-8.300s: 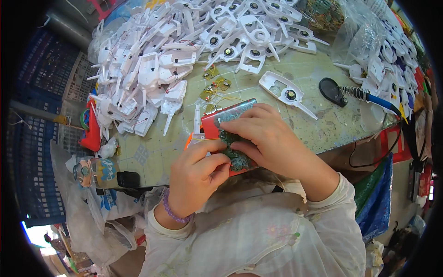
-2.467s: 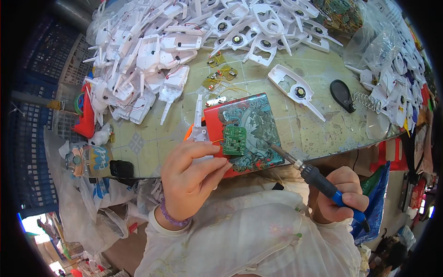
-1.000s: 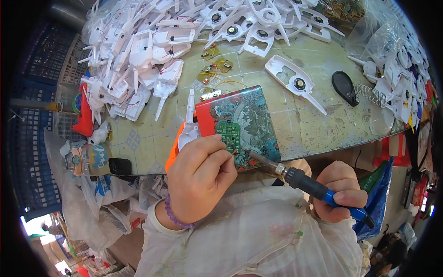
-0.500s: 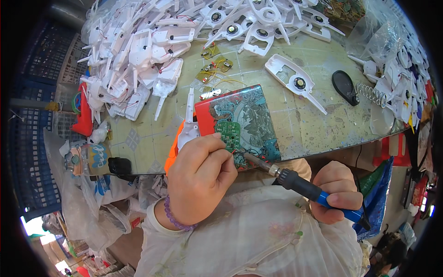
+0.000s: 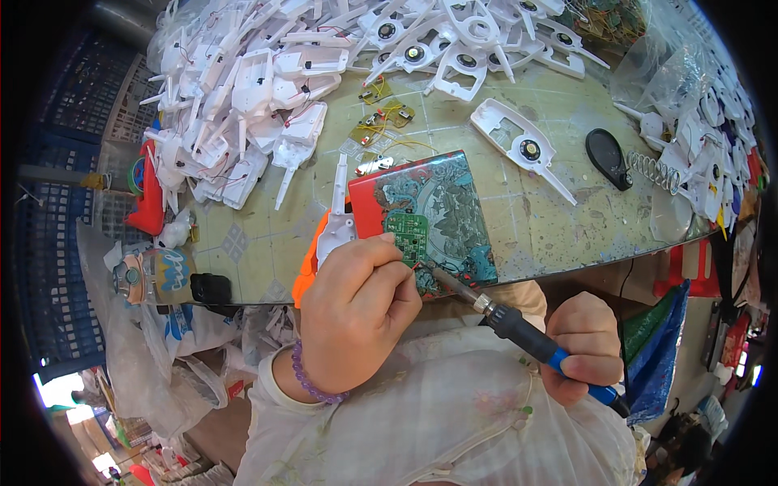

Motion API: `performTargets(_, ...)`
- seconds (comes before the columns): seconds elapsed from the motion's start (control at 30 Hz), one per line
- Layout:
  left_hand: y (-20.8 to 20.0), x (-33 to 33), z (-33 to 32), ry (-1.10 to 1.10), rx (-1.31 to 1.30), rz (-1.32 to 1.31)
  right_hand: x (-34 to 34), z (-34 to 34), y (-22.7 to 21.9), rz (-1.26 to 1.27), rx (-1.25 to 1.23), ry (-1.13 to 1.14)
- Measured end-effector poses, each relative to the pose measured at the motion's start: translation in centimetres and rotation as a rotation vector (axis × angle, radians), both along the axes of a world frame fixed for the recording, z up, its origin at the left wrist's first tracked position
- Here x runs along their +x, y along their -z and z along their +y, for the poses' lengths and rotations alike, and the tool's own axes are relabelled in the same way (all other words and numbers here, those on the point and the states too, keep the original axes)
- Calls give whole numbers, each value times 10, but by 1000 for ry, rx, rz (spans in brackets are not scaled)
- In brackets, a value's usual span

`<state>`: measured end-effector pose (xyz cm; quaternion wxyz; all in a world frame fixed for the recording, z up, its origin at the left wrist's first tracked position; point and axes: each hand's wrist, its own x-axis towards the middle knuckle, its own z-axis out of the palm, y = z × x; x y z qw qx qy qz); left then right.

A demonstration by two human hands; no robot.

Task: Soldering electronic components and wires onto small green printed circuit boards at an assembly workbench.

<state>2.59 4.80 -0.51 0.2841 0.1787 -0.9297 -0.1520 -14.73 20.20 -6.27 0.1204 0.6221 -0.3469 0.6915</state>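
Observation:
My left hand [image 5: 356,300], with a purple bead bracelet, is closed in a pinch at the lower edge of a green circuit board [image 5: 406,236]. A short bit of thin red wire [image 5: 416,265] shows at its fingertips. The board lies on a flat block [image 5: 454,202] with a red edge and a dark patterned top. My right hand [image 5: 585,347] is wrapped round the blue and black handle of a soldering iron [image 5: 519,330]. The iron slants up to the left, its tip close to the board's lower right corner and the wire. Contact at the tip is too small to tell.
Heaps of white plastic housings [image 5: 251,89] cover the back and left. One housing with a round speaker [image 5: 512,138] lies apart. Yellow-wired boards [image 5: 385,121] sit behind the block. A white and orange piece [image 5: 335,227], a black oval part [image 5: 608,158] and a coiled spring stand [image 5: 655,172] are nearby.
My right hand and the soldering iron handle have dropped slightly, so the iron slants more steeply. The left hand keeps its pinch at the board, and the whole view has shifted a little.

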Motion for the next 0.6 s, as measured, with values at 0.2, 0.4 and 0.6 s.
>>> performTargets(0.2, 0, 1, -1, 4, 1, -3, 3, 1, 7, 19, -30, 20)
performTargets(0.4, -1, 1, 0, -2, -2, -12, 1, 0, 6, 9, -56, 47)
performTargets(0.6, -2, -2, -1, 14, 6, 5, -2, 21, 7, -108, 13, 228)
